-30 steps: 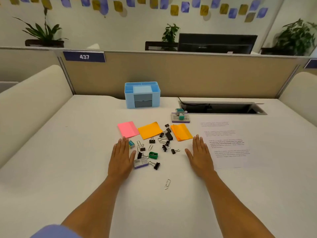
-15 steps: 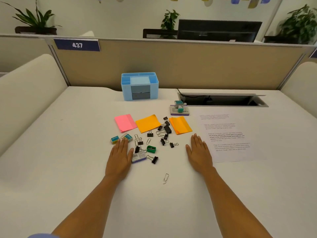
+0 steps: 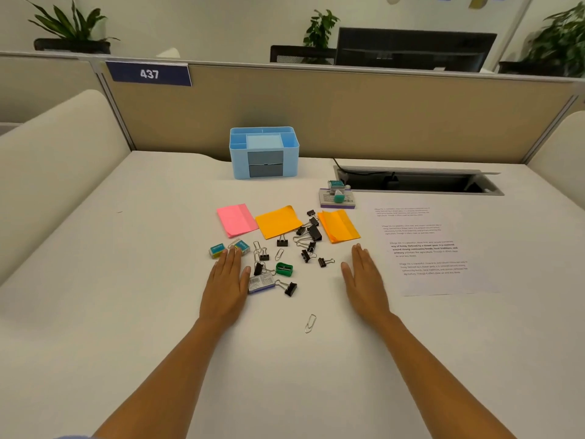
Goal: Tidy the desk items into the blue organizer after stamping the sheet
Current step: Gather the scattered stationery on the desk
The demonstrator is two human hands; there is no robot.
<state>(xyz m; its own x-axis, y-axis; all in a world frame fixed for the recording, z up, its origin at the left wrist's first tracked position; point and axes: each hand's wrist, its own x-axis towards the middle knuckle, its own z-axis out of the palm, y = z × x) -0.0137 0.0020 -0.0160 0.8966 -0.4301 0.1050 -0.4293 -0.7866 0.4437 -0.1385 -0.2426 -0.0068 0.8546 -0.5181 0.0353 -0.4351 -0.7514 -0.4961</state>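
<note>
The blue organizer (image 3: 263, 152) stands at the back of the white desk (image 3: 126, 280). A printed sheet (image 3: 427, 245) lies to the right. Near its top left corner a teal stamp (image 3: 338, 194) sits on an ink pad. Between my hands lie a pink note (image 3: 235, 219), two orange notes (image 3: 278, 221), several black binder clips (image 3: 311, 232), paper clips, a green sharpener (image 3: 284, 269), a small staple box (image 3: 261, 283) and two erasers (image 3: 217, 250). My left hand (image 3: 226, 282) lies flat, fingers straight, its thumb beside the staple box. My right hand (image 3: 364, 278) lies flat left of the sheet.
A lone paper clip (image 3: 311, 323) lies nearer to me, between my forearms. An open cable tray (image 3: 418, 182) is recessed at the back right. A beige partition (image 3: 316, 115) closes the desk's far side, and cream padded dividers flank both sides.
The camera has tilted down, so the desk fills more of the view. Both hands stay flat on the desk in about the same places.
</note>
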